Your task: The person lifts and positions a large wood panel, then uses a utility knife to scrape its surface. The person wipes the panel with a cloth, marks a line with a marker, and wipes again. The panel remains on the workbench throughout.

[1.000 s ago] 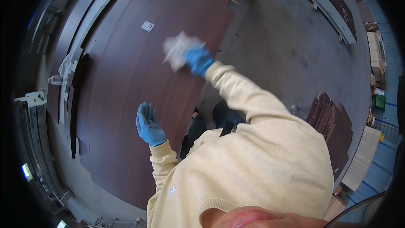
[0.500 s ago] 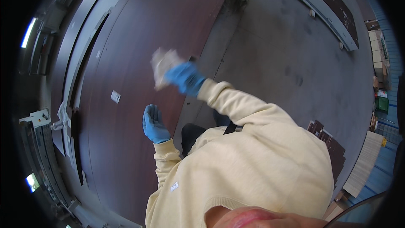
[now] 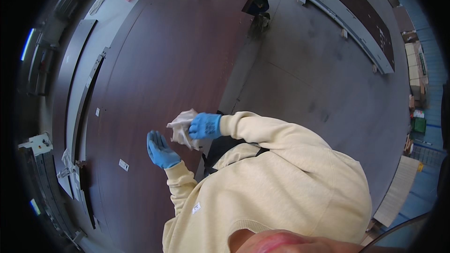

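Spread from seven o'clock to twelve, a dark brown panel (image 3: 178, 56) fills much of the view, with grey floor (image 3: 290, 89) beyond its right edge, at two to three. Going rightward, trouble could begin at eight o'clock, where a white label (image 3: 123, 165) lies on the panel: a loose fold of the pale cloth (image 3: 181, 124), dragged across it, could catch and lift a corner. That cloth sits left of centre, towards nine o'clock, near the panel's right edge; a wide sweep toward three could carry it past that edge. Its crumpled shape could also leave only part of it meeting the surface. At eight o'clock, nearer the middle than the label, the gloved left hand (image 3: 163, 151) is open, its fingers nearly straight and close together, holding nothing; whether it touches the panel I cannot tell. At the cloth's three o'clock, the gloved right hand (image 3: 205, 125) has its fingers curled closed on the fabric, gripping one side while the rest spreads toward nine.
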A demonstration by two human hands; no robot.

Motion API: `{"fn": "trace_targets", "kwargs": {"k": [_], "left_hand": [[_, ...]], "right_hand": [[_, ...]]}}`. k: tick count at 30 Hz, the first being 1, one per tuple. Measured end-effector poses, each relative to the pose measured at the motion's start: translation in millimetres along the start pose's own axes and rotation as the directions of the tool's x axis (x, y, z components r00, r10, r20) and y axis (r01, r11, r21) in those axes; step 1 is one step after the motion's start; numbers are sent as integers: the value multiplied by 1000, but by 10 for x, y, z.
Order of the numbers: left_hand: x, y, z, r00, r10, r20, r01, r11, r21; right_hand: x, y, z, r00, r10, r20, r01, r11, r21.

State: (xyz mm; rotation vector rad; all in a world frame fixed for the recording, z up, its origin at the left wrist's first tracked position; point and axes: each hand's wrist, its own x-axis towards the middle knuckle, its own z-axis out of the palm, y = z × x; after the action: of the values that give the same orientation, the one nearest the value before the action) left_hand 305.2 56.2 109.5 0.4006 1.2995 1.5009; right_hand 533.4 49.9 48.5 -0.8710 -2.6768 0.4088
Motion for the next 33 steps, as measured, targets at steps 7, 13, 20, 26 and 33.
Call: {"fn": "trace_targets", "kwargs": {"k": [7, 13, 20, 26, 33], "left_hand": [[194, -130, 972, 990, -18, 141, 16, 1000, 21], [151, -318, 1046, 972, -91, -217, 101, 994, 35], [-383, -466, 496, 604, 232, -762, 5, 955, 295], [-1015, -923, -755, 136, 203, -970, 230, 946, 230], [-1386, -828, -2152, -86, -194, -977, 174, 963, -206]], "right_hand": [[-1637, 2497, -1609, 410, 780, -473, -888, 459, -13], [-1663, 4364, -2783, 383, 694, -609, -892, 448, -50], [-227, 4836, -2774, 383, 922, -65, -920, 374, -113], [598, 4406, -2630, 541, 834, -110, -713, 385, -586], [1789, 3364, -1684, 952, 260, -163, -306, 841, -446]]}}
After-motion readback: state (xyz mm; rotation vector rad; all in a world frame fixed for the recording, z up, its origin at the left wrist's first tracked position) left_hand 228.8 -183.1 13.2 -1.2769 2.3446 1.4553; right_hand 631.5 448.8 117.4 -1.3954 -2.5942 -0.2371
